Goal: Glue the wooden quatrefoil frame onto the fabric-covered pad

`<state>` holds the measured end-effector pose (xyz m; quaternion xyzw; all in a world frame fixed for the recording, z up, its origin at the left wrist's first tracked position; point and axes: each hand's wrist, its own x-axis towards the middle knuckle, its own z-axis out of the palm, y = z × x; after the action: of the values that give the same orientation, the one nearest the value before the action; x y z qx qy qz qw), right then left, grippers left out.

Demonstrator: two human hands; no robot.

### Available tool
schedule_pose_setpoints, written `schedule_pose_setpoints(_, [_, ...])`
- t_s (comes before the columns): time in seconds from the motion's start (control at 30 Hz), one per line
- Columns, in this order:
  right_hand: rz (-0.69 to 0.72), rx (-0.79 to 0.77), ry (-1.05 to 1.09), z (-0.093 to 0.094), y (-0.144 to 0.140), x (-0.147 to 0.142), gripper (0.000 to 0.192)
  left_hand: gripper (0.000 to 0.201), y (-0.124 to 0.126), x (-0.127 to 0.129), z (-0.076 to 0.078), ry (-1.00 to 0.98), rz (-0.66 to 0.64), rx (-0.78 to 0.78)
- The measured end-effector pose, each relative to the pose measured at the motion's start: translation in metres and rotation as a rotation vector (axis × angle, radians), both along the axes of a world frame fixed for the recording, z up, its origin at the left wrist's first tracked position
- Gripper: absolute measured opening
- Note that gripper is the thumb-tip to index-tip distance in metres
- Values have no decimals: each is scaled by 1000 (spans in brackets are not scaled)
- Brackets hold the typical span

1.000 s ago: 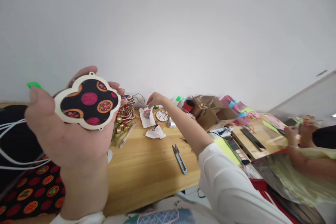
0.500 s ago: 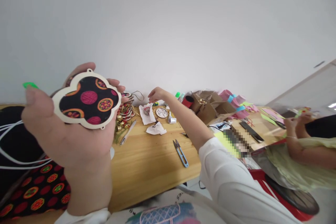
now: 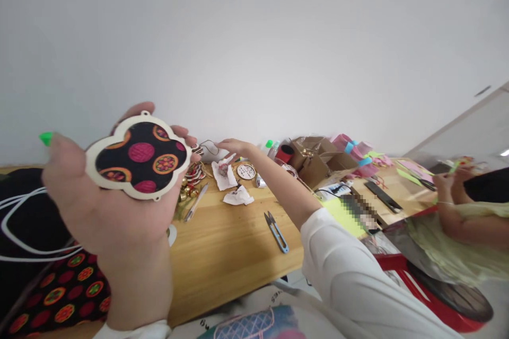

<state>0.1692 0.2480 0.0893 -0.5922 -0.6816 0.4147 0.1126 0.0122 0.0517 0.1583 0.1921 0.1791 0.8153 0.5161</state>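
Observation:
A four-lobed ornament [image 3: 141, 153] with a pale frame and black fabric patterned in pink and orange rests on the palm of my left hand [image 3: 115, 217]. The thumb and fingers of that hand curl about its edges, and small loops stick out at its top and bottom. My right hand [image 3: 235, 146] hangs above the back of the table, palm down, its fingers stretched out and apparently holding nothing. Beneath and near it are a crumpled white paper [image 3: 224, 175] with something pinkish on it and a round white disc [image 3: 246, 171] with dark marks.
Blue-handled thread snips [image 3: 277, 233] lie mid-table, with a craft knife [image 3: 196, 202] and gold bells [image 3: 188, 190] to their left. An open cardboard box [image 3: 314, 156] stands behind my right arm. Patterned fabric [image 3: 63, 296] is at lower left. Another person's hands [image 3: 449, 177] hold something at far right.
My left hand and the ornament appear slightly lower and further right. The fingers of my right hand have straightened from a drooping bend, and the hand has shifted slightly left.

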Motion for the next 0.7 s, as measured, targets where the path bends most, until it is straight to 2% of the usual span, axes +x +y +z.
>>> schedule_pose_setpoints(0.1, [-18, 120, 51, 0, -6, -1, 61, 63, 5, 4, 1, 43, -165, -86])
schedule_pose_setpoints(0.2, [-23, 237, 74, -1, -14, 0, 57, 61, 9, 12, -3, 89, -333, -109])
schedule_pose_setpoints(0.3, [-17, 278, 95, -1, -19, 4, 55, 64, 13, 21, -7, 140, -413, -144])
schedule_pose_setpoints(0.4, [-21, 268, 146, 2, -18, 12, 58, 64, 17, 23, -8, 165, -360, -165])
schedule_pose_setpoints(0.57, [19, 154, 203, 11, -16, 24, 75, 60, 32, 12, -4, 138, -3, -120])
schedule_pose_setpoints(0.63, [46, 104, 209, 15, -16, 26, 82, 57, 43, 8, -4, 172, 20, -179])
schedule_pose_setpoints(0.7, [69, 73, 210, 17, -16, 26, 85, 56, 54, 5, -7, 241, -44, -296])
